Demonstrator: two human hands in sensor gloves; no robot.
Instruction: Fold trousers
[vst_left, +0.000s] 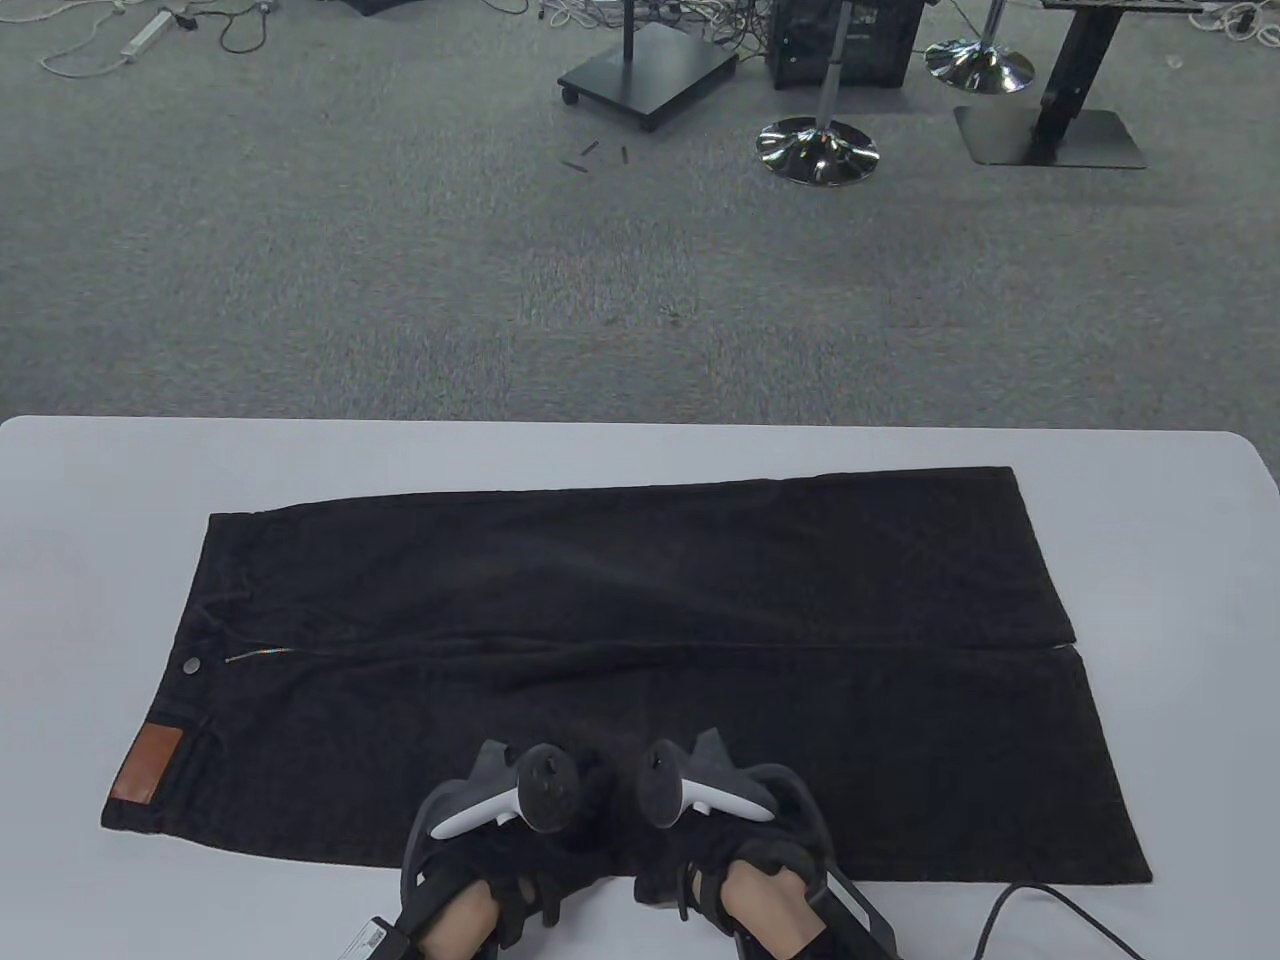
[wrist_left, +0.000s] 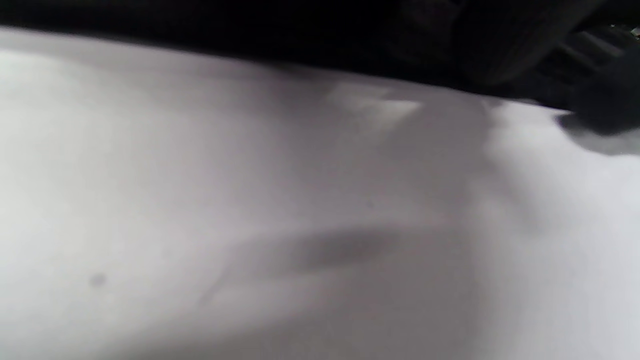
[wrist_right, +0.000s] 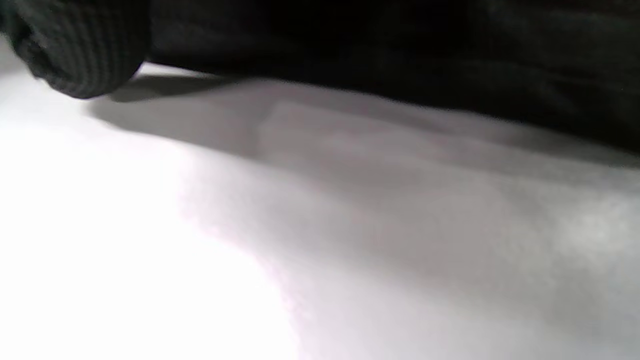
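Note:
Black trousers (vst_left: 640, 600) lie flat across the white table (vst_left: 90, 470), waistband to the left and leg ends to the right. A brown leather patch (vst_left: 147, 765) and a metal button (vst_left: 190, 665) mark the waistband. My left hand (vst_left: 500, 865) and right hand (vst_left: 735, 860) rest side by side on the trousers' near edge, at its middle. The trackers hide the fingers, so I cannot tell whether they grip the cloth. Both wrist views are blurred: dark cloth (wrist_left: 250, 30) above white table, and a gloved finger (wrist_right: 80, 50) at the right wrist view's top left.
A black cable (vst_left: 1050, 895) runs over the table at the near right. Beyond the table's far edge is grey carpet with chrome stand bases (vst_left: 817, 150) and a black wheeled base (vst_left: 648, 72).

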